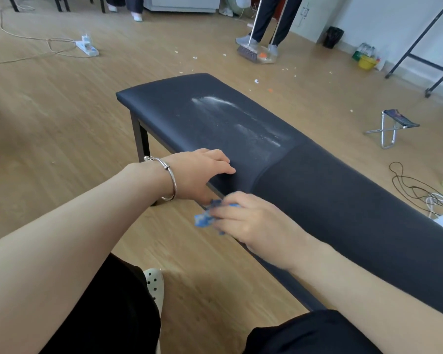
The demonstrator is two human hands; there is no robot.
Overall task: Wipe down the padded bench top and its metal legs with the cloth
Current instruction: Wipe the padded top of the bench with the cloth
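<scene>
The left hand (pixel 197 172) is held palm-down, fingers straight; a crumpled blue cloth (pixel 202 218) is gripped by the nearer, blurred right hand (pixel 253 221).

Pale wood floor (pixel 62 118) littered with scraps (pixel 195 57); power strip (pixel 87 46), loose cables (pixel 430 199), folding stool (pixel 398 119), white wall (pixel 363 14).

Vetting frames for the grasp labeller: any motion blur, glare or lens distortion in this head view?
Head view: right hand and blue cloth are motion-blurred; left hand on the padded bench top is sharp; white streaks there look like residue, not glare; wide-angle lens bows the bench edges.
</scene>
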